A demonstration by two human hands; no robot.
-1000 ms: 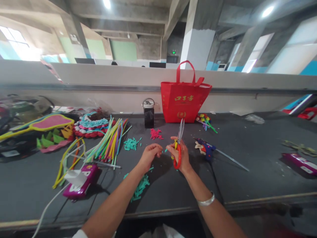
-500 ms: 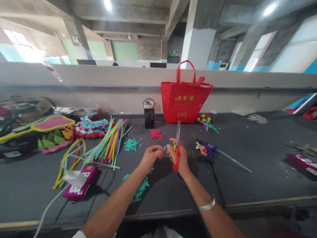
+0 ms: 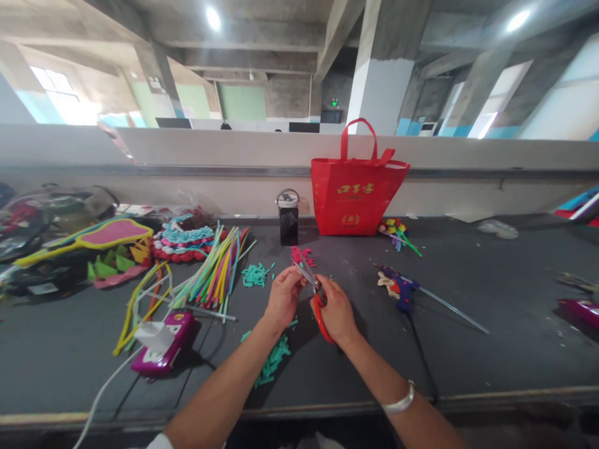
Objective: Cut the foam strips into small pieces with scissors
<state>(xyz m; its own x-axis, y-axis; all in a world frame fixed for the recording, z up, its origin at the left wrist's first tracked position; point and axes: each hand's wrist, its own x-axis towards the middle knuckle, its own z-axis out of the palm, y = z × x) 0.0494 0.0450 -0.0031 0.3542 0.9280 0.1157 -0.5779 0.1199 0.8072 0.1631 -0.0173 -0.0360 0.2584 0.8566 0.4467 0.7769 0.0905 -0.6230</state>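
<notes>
We see the right hand (image 3: 333,310) curled shut around the red handles of a pair of scissors (image 3: 314,294), the blades pointing up and to the left, toward the fingertips of the left hand (image 3: 283,297). The left hand is pinched closed, thumb against fingers, right at the scissor blades; whatever small piece it may be pinching is too tiny for us to make out. The two hands sit just beside each other, nearly touching, above the dark table (image 3: 468,337).

Directly under the left wrist lies a scatter of teal cut pieces (image 3: 272,358). Just beyond the left hand's fingertips is a small heap of pink cut pieces (image 3: 302,254), and to its left another teal heap (image 3: 256,274). Farther left of that hand lies a bundle of coloured sticks (image 3: 216,271), with a magenta glue gun (image 3: 165,343) nearer us. To the right of the right hand rests a blue glue gun (image 3: 397,285). Well beyond both hands stand a red bag (image 3: 356,196) and a dark bottle (image 3: 289,218).
</notes>
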